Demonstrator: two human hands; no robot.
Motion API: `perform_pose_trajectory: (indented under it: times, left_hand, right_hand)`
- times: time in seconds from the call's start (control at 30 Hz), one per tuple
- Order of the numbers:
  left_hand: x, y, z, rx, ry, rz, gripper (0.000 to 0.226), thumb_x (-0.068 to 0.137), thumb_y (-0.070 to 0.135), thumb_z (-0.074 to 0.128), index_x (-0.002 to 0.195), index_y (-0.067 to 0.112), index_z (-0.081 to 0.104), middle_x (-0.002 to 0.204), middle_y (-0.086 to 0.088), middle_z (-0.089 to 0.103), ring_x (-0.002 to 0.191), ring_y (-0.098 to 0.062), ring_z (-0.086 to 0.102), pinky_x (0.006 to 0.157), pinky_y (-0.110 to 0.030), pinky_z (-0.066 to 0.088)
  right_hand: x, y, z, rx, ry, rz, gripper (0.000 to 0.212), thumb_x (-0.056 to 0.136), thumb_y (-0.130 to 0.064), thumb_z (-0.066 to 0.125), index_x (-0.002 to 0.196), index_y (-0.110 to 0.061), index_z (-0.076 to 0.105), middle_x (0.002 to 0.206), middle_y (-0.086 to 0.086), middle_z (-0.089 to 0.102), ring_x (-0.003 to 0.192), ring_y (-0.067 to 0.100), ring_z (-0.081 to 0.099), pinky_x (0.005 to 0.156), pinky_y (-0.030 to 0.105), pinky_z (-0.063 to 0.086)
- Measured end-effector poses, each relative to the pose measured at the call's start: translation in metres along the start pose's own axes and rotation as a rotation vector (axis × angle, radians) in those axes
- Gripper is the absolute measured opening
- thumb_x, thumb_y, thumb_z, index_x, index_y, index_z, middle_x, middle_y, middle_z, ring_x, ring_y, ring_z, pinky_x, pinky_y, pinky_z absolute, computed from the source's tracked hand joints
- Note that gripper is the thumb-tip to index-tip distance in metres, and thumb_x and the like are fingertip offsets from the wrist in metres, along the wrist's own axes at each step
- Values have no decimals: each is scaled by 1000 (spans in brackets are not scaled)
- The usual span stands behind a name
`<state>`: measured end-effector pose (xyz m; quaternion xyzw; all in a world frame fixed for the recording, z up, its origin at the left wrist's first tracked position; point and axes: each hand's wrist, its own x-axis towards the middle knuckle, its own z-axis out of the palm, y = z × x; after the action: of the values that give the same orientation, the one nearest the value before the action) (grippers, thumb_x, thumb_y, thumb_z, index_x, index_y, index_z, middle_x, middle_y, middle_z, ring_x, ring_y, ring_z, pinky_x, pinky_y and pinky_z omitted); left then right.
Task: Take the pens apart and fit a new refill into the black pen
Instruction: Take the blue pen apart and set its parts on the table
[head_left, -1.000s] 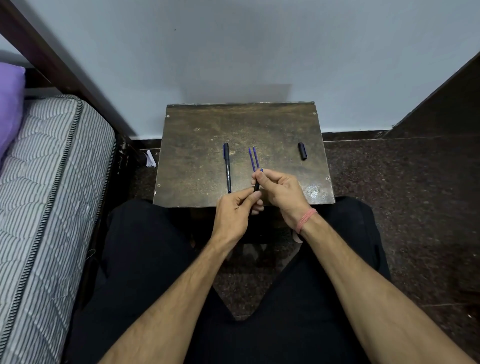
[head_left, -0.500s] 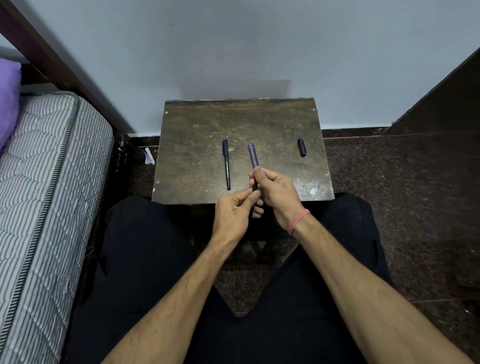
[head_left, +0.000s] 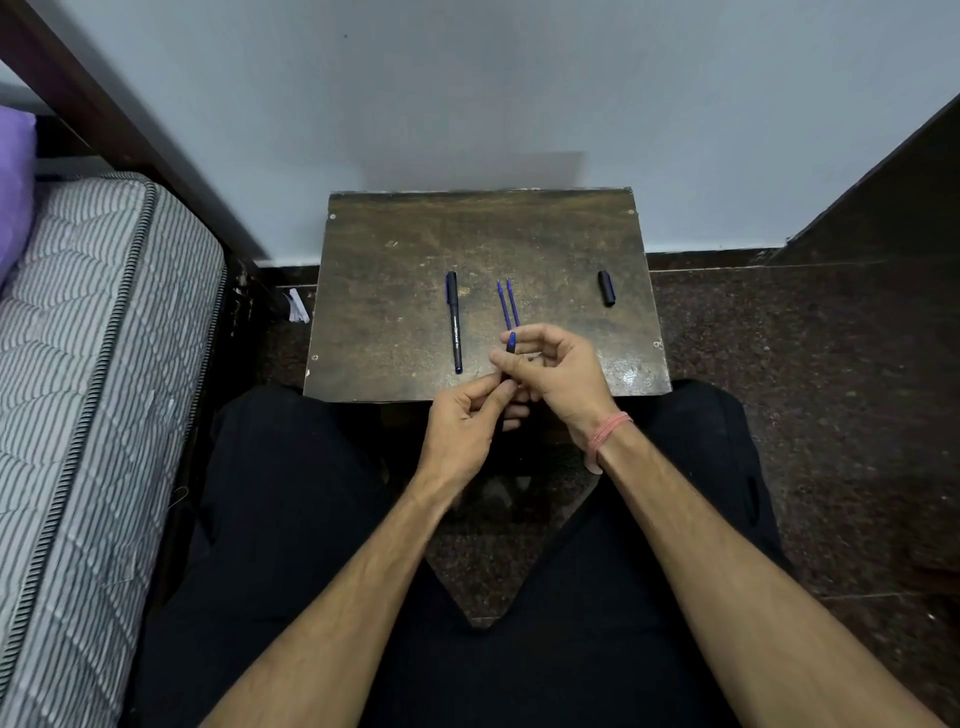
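Note:
Both hands hold one black pen (head_left: 511, 344) over the near edge of a small worn wooden table (head_left: 545, 234). My right hand (head_left: 558, 371) pinches its upper part, where a blue end shows above the fingers. My left hand (head_left: 465, 423) grips the lower part, which is mostly hidden. A second capped black pen (head_left: 454, 321) lies on the table to the left. Two blue refills (head_left: 507, 305) lie side by side just beyond my right hand. A black cap (head_left: 606, 288) rests at the table's right.
A striped mattress (head_left: 88, 389) with a purple pillow (head_left: 13, 182) runs along the left. A pale wall stands behind the table, and dark speckled floor (head_left: 831, 389) lies to the right. My legs in black trousers sit below the table edge.
My hands stayed together on the pen. The pen's blue end now shows above my right fingers, which have opened slightly around it.

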<state>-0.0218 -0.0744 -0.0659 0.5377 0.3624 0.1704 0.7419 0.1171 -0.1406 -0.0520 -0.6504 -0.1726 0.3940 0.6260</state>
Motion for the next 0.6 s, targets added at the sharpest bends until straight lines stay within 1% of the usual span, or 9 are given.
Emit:
perform_pose_trajectory:
  times: [0.1, 0.13, 0.2, 0.27, 0.3, 0.37, 0.47, 0.53, 0.6]
  left_hand:
    - [1, -10, -2, 3, -4, -4, 22, 115, 10, 64, 125, 10, 83, 100, -1, 88, 89, -10, 83, 82, -24, 66]
    - [1, -11, -3, 1, -9, -8, 22, 115, 11, 63, 121, 14, 84, 99, 0, 88, 89, -10, 83, 82, -24, 66]
    - [1, -11, -5, -1, -5, -18, 23, 116, 13, 63, 116, 21, 85, 100, 1, 88, 91, -11, 84, 82, -26, 65]
    - [2, -10, -8, -8, 4, -20, 23, 115, 15, 65, 119, 25, 84, 105, -1, 89, 95, -13, 85, 85, -28, 67]
    - [2, -10, -9, -11, 4, -19, 22, 115, 17, 66, 121, 28, 84, 108, -2, 89, 97, -15, 85, 86, -28, 68]
    - [3, -11, -10, -15, -5, -16, 22, 114, 18, 66, 125, 27, 84, 111, -4, 89, 100, -15, 85, 87, -27, 68]
    - [5, -13, -9, -20, -2, -22, 22, 114, 16, 66, 124, 26, 83, 111, -3, 89, 98, -13, 85, 87, -27, 67]
    - [6, -13, -10, -16, 3, -21, 22, 114, 17, 67, 121, 29, 84, 112, -4, 89, 97, -14, 85, 86, -28, 67]
    - [6, -13, -11, -19, -6, -11, 24, 114, 17, 67, 117, 33, 86, 111, -5, 89, 96, -14, 85, 84, -27, 67]
  right_hand:
    - [-3, -3, -1, -17, -42, 16, 22, 96, -10, 83, 117, -6, 80, 105, 23, 81, 73, 27, 60, 60, 19, 54]
    - [-4, -4, -1, -13, -81, 24, 24, 101, -9, 77, 124, -7, 79, 112, 21, 82, 72, 26, 56, 61, 18, 53]
    - [-5, -6, 0, 13, -158, 32, 32, 108, -5, 65, 139, -10, 72, 125, 12, 81, 69, 14, 55, 64, 19, 52]
    - [-5, -7, 1, 12, -158, 17, 37, 107, -8, 68, 144, -15, 69, 134, 7, 78, 72, 12, 61, 66, 21, 55]
    - [-5, -7, 1, -25, -118, 1, 38, 103, -11, 76, 140, -17, 71, 133, 7, 77, 72, 14, 64, 67, 22, 58]
    - [-5, -5, 1, -117, -22, -22, 36, 93, -14, 88, 126, -16, 76, 120, 9, 78, 67, 15, 64, 66, 21, 58]
    - [-5, -3, 1, -161, 46, -28, 22, 89, -11, 91, 107, -16, 79, 97, 4, 78, 63, 9, 64, 59, 18, 55]
    - [-5, -3, 0, -214, 36, -37, 19, 94, -9, 86, 112, -15, 81, 103, 4, 80, 65, 7, 65, 62, 18, 54]
    - [-5, -5, 1, -192, -17, -41, 24, 100, -4, 77, 123, -13, 80, 115, 11, 82, 66, 3, 65, 64, 17, 55]
